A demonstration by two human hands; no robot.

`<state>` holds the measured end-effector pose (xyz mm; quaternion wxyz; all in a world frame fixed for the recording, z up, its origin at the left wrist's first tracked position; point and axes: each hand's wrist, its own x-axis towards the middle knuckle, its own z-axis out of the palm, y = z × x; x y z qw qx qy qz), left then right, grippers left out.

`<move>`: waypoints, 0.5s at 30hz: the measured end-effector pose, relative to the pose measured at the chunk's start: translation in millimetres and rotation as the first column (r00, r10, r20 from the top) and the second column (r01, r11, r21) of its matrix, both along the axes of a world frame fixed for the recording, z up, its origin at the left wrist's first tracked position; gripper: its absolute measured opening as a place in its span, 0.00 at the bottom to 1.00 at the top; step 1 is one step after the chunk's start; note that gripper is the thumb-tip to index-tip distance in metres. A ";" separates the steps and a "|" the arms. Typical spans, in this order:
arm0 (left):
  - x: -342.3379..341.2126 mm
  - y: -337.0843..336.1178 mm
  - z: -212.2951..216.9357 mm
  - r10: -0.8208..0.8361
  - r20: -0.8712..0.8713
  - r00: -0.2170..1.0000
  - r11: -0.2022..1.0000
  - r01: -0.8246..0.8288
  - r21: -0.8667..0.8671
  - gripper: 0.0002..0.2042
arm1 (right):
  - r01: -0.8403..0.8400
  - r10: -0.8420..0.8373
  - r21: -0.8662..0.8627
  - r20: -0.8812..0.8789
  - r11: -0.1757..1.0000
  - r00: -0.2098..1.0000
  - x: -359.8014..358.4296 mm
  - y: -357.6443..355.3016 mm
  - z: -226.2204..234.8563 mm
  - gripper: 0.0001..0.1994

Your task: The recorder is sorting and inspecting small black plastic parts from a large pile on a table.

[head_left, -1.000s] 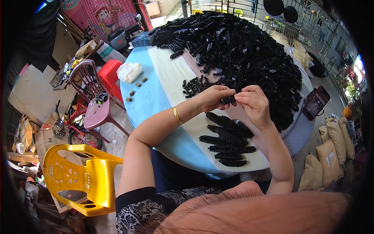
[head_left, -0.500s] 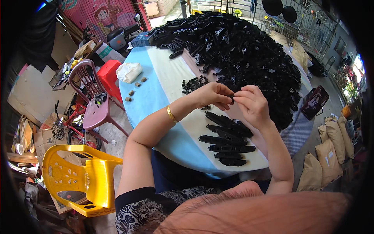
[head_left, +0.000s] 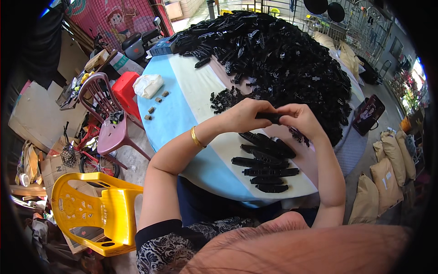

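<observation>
Both hands meet above the round table (head_left: 175,132), holding a dark, elongated plastic piece (head_left: 272,118) between them. My left hand (head_left: 251,114), below a gold bracelet, pinches its left end; my right hand (head_left: 303,119) grips the other end with thumb and fingers. Much of the piece is hidden behind the fingers. Closer to me lies a loose row of long black plastic parts (head_left: 270,172). A small heap of tiny black pieces (head_left: 223,99) sits just beyond my left wrist, and a large mound of black plastic parts (head_left: 283,55) covers the far side.
On the table's left are a white plastic bag (head_left: 148,86) and several small brown pieces (head_left: 158,99). A phone or tablet (head_left: 368,115) stands at the right edge. A yellow chair (head_left: 116,214), a purple chair (head_left: 114,134) and brown sacks (head_left: 385,176) surround the table.
My fingers were pinched together on something tiny; now the hands sit slightly farther apart with a larger dark piece showing between them. The row of black parts looks the same.
</observation>
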<state>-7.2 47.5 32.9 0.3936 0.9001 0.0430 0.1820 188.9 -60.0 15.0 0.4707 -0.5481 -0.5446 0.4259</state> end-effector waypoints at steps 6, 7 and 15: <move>-4.2 -22.7 6.3 -0.377 -0.161 0.912 0.914 0.395 0.095 0.16 | 0.219 -0.325 0.241 0.692 0.946 0.644 6.2 -0.2 0.2 0.11; -2.8 -21.0 6.5 -0.419 -0.137 0.898 0.902 0.428 0.048 0.16 | 0.192 -0.336 0.275 0.780 0.942 0.528 3.2 1.3 -9.3 0.10; 40.5 119.0 -45.9 0.673 0.322 0.666 0.493 -0.728 0.476 0.19 | -0.029 -0.402 0.431 0.862 0.902 0.310 -7.0 4.2 -33.6 0.05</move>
